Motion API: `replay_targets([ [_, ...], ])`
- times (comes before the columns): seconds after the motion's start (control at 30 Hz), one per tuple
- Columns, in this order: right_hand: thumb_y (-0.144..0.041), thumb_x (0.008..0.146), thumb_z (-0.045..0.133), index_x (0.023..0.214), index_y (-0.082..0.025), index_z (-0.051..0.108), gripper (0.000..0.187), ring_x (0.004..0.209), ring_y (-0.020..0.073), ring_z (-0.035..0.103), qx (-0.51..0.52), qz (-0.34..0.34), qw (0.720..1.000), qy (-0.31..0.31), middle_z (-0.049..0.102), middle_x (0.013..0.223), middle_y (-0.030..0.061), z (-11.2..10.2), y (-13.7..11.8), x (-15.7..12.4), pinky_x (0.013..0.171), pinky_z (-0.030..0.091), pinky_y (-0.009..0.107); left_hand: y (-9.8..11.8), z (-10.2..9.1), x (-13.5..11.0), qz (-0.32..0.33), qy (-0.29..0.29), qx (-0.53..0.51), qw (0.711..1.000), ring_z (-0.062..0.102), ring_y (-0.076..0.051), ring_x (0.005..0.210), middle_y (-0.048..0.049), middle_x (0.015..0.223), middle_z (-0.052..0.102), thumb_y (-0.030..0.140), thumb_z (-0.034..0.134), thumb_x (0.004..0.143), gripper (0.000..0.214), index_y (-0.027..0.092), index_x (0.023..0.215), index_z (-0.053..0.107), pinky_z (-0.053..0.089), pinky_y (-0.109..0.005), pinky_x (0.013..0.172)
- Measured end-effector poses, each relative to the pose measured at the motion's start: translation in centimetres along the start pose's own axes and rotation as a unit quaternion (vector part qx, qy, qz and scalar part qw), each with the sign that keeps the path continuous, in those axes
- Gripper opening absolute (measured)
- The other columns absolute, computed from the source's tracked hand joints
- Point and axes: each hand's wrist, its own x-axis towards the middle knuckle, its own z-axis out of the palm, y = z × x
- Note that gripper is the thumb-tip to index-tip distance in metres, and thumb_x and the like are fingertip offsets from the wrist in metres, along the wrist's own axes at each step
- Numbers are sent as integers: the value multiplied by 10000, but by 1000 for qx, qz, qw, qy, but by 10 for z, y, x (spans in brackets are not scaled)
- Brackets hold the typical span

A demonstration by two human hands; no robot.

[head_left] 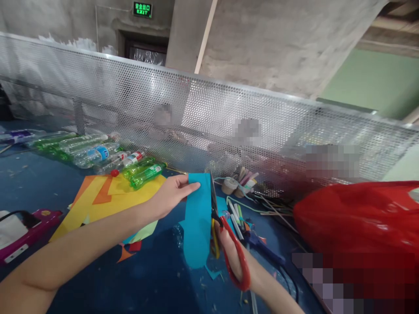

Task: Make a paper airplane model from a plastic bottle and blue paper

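A blue paper strip (197, 218) hangs above the blue counter (147, 279), in the middle. The left hand (170, 194) pinches its top left edge. The right hand (234, 257) grips red scissors (225, 229), whose blades touch the strip's right edge. Far left lie yellow paper (108, 200) and bottles (98, 152).

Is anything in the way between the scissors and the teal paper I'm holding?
Nothing visible. The scissors in the right hand lie against the teal paper at its right edge, and the left hand pinches its top directly.
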Motion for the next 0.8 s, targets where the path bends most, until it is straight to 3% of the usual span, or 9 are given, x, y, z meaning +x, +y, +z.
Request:
replay_targets([
  [0.2, -539, 904, 325, 802, -229, 536, 389, 710, 185, 509, -54, 12, 998, -8, 565, 788, 27, -2, 1, -1, 630, 465, 265, -1, -3, 1, 39, -7, 38, 998, 620, -171, 656, -61, 753, 683, 330, 642, 775, 209, 133, 844, 662, 493, -323, 655],
  [0.4, -572, 886, 339, 801, -223, 538, 410, 691, 176, 499, -1, 6, 1000, -7, 550, 758, 21, 4, 7, 1, 628, 461, 273, 0, -3, -1, 65, -35, 53, 996, 654, -203, 785, -70, 881, 709, 279, 656, 763, 188, 155, 903, 673, 509, -354, 748],
  [0.8, -646, 840, 351, 724, -215, 467, 461, 613, 153, 418, 33, -3, 999, -30, 469, 671, 4, 3, -6, 3, 582, 420, 271, -1, -6, -1, 119, -9, 151, 981, 649, -198, 798, -66, 877, 703, 282, 634, 781, 169, 169, 904, 663, 518, -337, 723],
])
